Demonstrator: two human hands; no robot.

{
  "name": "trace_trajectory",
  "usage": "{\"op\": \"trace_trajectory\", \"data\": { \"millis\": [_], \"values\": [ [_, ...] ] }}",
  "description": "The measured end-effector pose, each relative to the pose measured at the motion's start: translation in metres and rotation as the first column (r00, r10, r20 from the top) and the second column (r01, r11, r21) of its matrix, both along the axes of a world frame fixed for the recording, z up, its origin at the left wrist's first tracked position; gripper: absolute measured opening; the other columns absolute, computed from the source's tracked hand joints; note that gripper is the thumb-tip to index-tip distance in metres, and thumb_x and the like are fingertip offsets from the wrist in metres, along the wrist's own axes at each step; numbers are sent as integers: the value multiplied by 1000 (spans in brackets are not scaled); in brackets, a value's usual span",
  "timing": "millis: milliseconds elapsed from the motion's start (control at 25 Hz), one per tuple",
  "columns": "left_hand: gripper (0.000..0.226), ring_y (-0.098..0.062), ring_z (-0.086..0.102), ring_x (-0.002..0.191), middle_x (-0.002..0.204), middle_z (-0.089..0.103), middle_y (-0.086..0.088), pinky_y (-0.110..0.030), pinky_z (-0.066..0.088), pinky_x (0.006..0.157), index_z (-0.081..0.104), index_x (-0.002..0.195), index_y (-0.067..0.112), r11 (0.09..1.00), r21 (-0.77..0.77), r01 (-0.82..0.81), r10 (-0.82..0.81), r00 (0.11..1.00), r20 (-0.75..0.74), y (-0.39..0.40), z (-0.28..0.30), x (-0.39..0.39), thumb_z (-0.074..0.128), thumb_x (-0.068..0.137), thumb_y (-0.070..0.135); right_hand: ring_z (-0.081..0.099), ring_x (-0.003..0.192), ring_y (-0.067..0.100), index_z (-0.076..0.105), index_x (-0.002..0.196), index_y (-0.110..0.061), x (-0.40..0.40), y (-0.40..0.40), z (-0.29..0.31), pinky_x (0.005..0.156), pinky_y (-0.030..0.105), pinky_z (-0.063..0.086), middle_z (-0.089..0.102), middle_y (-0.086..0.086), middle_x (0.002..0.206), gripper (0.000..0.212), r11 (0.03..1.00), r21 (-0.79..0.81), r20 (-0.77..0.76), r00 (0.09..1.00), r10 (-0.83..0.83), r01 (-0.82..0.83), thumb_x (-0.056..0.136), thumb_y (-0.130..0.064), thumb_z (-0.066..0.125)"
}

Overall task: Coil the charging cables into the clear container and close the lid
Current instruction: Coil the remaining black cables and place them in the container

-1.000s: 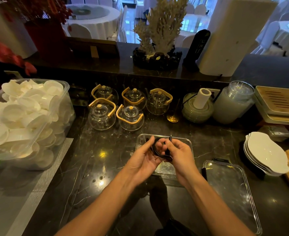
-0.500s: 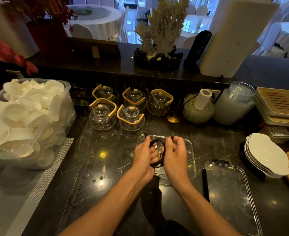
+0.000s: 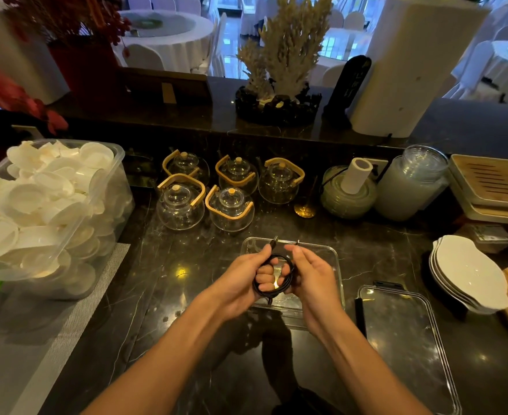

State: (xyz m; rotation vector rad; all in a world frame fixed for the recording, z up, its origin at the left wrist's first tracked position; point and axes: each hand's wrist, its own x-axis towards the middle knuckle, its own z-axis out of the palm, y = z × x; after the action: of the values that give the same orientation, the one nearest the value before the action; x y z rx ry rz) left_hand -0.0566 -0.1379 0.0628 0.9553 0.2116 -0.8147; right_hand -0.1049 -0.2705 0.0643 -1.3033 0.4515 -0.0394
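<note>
My left hand [image 3: 246, 277] grips a coiled black cable [image 3: 273, 275] over the clear container [image 3: 335, 265]. My right hand [image 3: 312, 274] holds the coil's other side. Lid [image 3: 408, 339] lies right of the container.

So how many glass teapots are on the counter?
5. Back row: left, middle, right. Front row: left, right. None seems hidden.

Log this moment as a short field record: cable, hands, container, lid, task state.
cable: black cable wound in a loop, held above the container
left hand: left hand grips the loop, fingers through it
right hand: right hand holds the loop's other side
container: clear container open on the dark counter, under the hands
lid: clear lid lies flat to the container's right
task state: coil not yet inside, lid off
</note>
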Motion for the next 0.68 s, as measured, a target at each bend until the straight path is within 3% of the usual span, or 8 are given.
{"op": "trace_trajectory", "data": {
  "millis": [120,200,280,400,480,600,680],
  "values": [
    [36,-8,28,49,73,38,-14,-15,28,40,52,84,9,983,184,14,-50,979,196,3,-5,2,48,104,39,63,61,16,73,110,-10,-3,4,4,64,32,55,68,4,68,26,989,136,-69,996,63,-53,107,-21,50],
    [37,-13,28,54,87,39,-18,-17,29,41,51,79,13,974,225,-19,-40,966,254,1,-5,1,49,104,41,60,60,16,70,97,-6,0,1,8,66,33,54,61,5,66,23,968,236,-105,989,107,-79,105,-20,53],
    [39,-16,29,55,83,41,-17,-19,26,42,50,75,16,957,283,-68,-26,948,316,-1,-3,-1,47,103,43,60,64,17,68,96,-5,3,-5,11,69,33,56,58,5,69,21,939,312,-139,971,193,-142,102,-21,58],
    [42,-11,32,51,67,43,-11,-25,28,49,52,73,18,922,369,-118,-43,916,400,-6,1,-5,45,104,46,63,67,15,73,104,-5,7,-15,11,72,33,57,60,3,69,23,924,309,-198,935,293,-225,102,-23,59],
    [46,-8,41,49,54,48,3,-24,35,50,55,73,16,873,454,-178,-56,888,456,-9,4,-8,43,104,46,64,68,16,76,107,-3,7,-15,9,77,36,58,60,3,69,26,921,303,-210,926,314,-244,101,-21,58],
    [51,-13,56,57,62,61,2,-39,47,57,62,77,10,796,534,-284,-90,818,568,-10,4,-10,43,103,50,66,71,20,76,108,2,7,-16,6,80,42,60,60,7,72,25,919,276,-185,922,339,-282,100,-13,57],
    [51,-12,53,58,63,57,-1,-41,46,58,60,75,8,737,575,-356,-118,770,628,-9,2,-10,44,103,49,69,76,24,73,112,7,7,-19,6,84,46,61,62,11,75,25,908,247,-174,906,386,-340,99,-7,57]
  ]
}}
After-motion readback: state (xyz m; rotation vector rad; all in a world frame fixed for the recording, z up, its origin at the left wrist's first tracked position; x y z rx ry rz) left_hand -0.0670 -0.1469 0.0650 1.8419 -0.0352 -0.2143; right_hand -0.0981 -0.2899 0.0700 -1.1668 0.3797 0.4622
